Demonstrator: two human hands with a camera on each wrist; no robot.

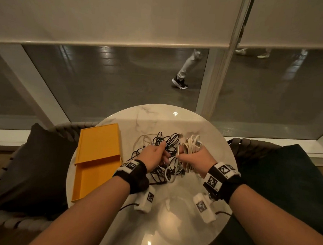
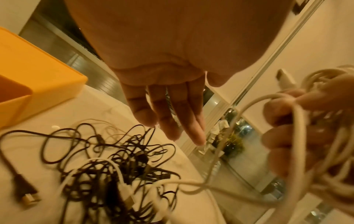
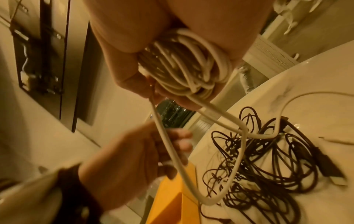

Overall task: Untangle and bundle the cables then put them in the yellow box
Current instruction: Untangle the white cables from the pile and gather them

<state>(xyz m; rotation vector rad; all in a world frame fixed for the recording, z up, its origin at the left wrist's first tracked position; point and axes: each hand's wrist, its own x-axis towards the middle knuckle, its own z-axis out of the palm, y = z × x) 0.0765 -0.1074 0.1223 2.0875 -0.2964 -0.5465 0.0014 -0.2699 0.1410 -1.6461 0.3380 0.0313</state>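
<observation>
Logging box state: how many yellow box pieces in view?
2. The yellow box tray sits at the table's left edge; its lid lies just beyond, overlapping the tray's far end. None seems hidden.

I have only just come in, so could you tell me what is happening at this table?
A person is sorting cables on a round marble table. Their right hand grips a coil of white cable, whose loose end trails into the tangle of black cables on the table. Their left hand is open above that tangle, fingers straight. The yellow box lies open to the left, with no cable in it.
</observation>
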